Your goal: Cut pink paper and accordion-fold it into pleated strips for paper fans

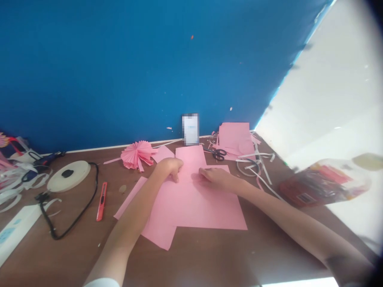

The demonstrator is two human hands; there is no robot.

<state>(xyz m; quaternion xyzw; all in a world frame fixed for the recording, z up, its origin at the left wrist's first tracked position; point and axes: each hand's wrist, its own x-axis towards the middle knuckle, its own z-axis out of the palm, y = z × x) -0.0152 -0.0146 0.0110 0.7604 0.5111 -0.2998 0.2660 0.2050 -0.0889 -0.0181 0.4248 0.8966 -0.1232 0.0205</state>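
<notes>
Several overlapping sheets of pink paper (191, 207) lie flat on a brown wooden table (191, 255). My left hand (169, 169) rests on the far part of the paper, its fingers curled down against it. My right hand (214, 178) lies close by on the same paper, with its fingertips pointing toward my left hand. The two hands are slightly apart. Neither hand clearly grips the paper, and the fingertips are partly hidden.
Beyond the hands stand a pleated pink paper fan (137, 154), black-handled scissors (218, 154) and a pink paper stack (235, 137). A red utility knife (101, 201) lies left, near a corded white disc (68, 176). White paper strips (257, 163) curl right. A blue wall (149, 71) bounds the table.
</notes>
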